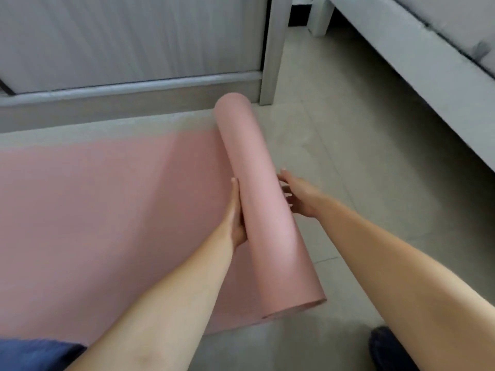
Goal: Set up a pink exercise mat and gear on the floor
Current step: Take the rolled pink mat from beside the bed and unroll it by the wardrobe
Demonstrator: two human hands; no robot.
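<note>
From the head view, the pink mat (88,199) lay partly unrolled on the tiled floor (348,145), its flat part spreading left and its roll (263,210) standing as a thick tube running away from the person. The left hand (237,218) pressed flat against the roll's left side, fingers (235,188) straight and together. The right hand (300,196) touched the roll's right side, fingers loosely spread. A grey cabinet (128,44) stood beyond the mat, and a grey bed frame (417,76) ran along the right.

Roll (263,204) on floor (348,162), between hands.
</note>
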